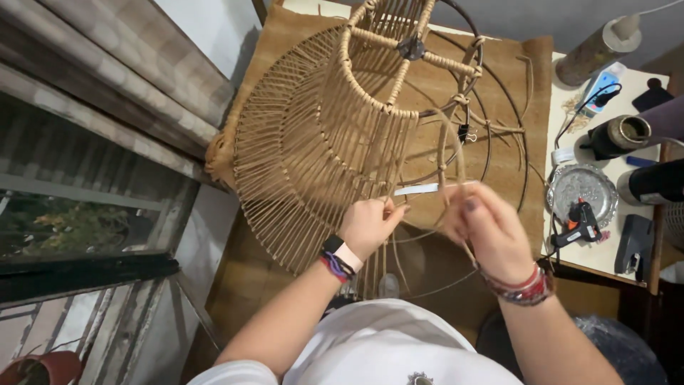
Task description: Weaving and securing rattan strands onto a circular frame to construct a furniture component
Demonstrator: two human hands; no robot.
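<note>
Gripping the near rim of the wicker frame (320, 135), the left hand (370, 224) is closed on its strands; the right hand (484, 228), blurred, pinches a cane strip (456, 153) just right of it.

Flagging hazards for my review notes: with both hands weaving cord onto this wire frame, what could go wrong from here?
The right hand is blurred mid-pull on a cord strand; a hard tug might shift the wrapped lampshade frame, which only the left hand steadies. Loose strands near the binder clip could snag on the bare wire rings. The glue gun lies on a metal tray close to the right elbow, so a wide pull may knock it.
</note>
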